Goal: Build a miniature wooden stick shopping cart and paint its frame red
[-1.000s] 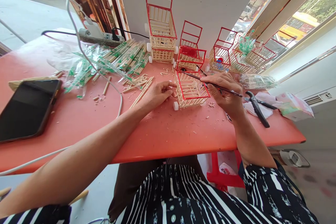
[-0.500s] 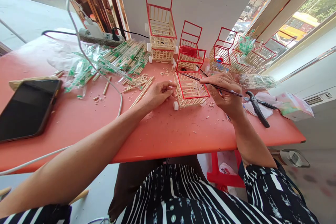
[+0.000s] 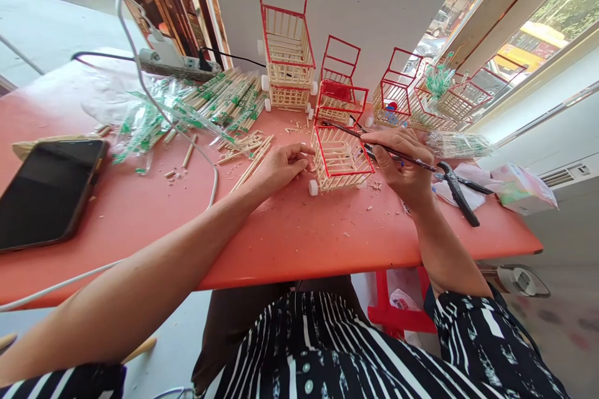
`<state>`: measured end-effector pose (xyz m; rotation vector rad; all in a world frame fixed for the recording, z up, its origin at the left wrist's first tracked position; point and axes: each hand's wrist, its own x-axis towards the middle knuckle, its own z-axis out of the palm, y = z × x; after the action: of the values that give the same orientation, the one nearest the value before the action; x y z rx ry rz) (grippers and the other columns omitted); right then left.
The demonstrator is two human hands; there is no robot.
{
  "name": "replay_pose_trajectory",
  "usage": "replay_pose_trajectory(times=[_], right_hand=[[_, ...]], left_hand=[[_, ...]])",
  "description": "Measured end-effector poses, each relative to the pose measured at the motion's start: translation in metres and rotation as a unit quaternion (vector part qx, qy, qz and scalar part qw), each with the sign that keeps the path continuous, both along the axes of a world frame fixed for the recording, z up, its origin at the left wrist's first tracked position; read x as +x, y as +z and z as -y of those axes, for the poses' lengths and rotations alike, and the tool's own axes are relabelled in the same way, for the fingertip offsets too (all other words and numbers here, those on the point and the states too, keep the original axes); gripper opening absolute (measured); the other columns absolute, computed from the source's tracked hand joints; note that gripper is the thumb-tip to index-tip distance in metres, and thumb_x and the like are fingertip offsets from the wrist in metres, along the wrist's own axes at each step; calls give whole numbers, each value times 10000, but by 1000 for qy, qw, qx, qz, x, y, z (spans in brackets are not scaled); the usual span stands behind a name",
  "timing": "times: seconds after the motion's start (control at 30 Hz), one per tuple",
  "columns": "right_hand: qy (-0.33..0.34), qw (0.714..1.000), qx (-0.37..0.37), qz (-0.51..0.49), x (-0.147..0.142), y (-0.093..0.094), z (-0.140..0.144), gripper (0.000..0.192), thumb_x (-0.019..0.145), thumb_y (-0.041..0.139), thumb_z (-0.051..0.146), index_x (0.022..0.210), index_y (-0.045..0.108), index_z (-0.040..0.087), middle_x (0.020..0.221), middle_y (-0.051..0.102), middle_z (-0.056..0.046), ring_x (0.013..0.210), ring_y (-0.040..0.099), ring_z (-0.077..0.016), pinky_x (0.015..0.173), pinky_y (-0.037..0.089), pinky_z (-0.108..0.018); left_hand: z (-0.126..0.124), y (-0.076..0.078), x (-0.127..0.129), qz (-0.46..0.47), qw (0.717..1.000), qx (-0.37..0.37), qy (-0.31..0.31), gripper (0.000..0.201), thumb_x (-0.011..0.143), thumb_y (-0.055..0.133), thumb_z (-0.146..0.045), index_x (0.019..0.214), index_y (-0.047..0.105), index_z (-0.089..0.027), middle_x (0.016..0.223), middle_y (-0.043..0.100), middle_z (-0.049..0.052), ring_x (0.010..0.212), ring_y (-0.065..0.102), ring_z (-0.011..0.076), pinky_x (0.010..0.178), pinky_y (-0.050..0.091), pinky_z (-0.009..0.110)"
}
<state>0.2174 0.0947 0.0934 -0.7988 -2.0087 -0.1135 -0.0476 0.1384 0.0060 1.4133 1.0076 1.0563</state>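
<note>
A miniature shopping cart [image 3: 344, 162] made of pale sticks, with a red-painted rim and handle and white wheels, stands on the table before me. My left hand [image 3: 281, 165] steadies its left side, the fingers bent and pressed to the frame. In my right hand [image 3: 397, 159] is a thin dark paintbrush [image 3: 412, 160], pinched between thumb and fingers and slanting over the cart. The brush tip is at the back rim, near the base of the handle. Just behind, a small container of red paint [image 3: 337, 90] is partly hidden by the red handle.
Larger stick carts [image 3: 287, 43] stand at the back, others [image 3: 397, 90] at the right. Packaged chopsticks [image 3: 224, 96] and loose sticks [image 3: 248, 146] lie left, by a white cable [image 3: 178, 131] and a phone [image 3: 51, 190]. Black-handled pliers [image 3: 456, 190] lie right on the red table [image 3: 304, 249].
My right hand has shifted slightly right, and the brush slants a little more along the back rim. My left hand and the cart have stayed in place.
</note>
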Motion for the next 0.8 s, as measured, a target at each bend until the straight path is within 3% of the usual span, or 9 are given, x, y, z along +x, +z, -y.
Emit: replay_pose_trajectory(times=[0.4, 0.6, 0.8], right_hand=[[-27, 997, -44, -59, -2, -8, -3, 241, 1101, 659, 394, 1132, 876, 292, 1051, 901, -51, 1022, 857, -247, 983, 676, -440], [-94, 991, -33, -88, 5, -3, -3, 283, 1117, 620, 406, 1074, 867, 272, 1035, 894, -42, 990, 856, -226, 966, 688, -420], [-77, 992, -28, -92, 5, 1, -2, 250, 1105, 649, 366, 1019, 867, 277, 980, 887, -31, 924, 852, -219, 898, 683, -407]], left_hand=[[0, 2, 0, 1, 1000, -2, -3, 253, 809, 708, -175, 1048, 791, -185, 748, 758, -16, 646, 693, 144, 706, 539, 270], [1, 4, 0, -2, 1000, -11, -4, 258, 833, 683, -154, 1069, 784, -179, 759, 756, -24, 647, 696, 134, 703, 540, 257], [1, 5, 1, -2, 1000, -14, -1, 251, 828, 678, -134, 1055, 776, -174, 745, 747, -27, 592, 656, 116, 651, 512, 245]])
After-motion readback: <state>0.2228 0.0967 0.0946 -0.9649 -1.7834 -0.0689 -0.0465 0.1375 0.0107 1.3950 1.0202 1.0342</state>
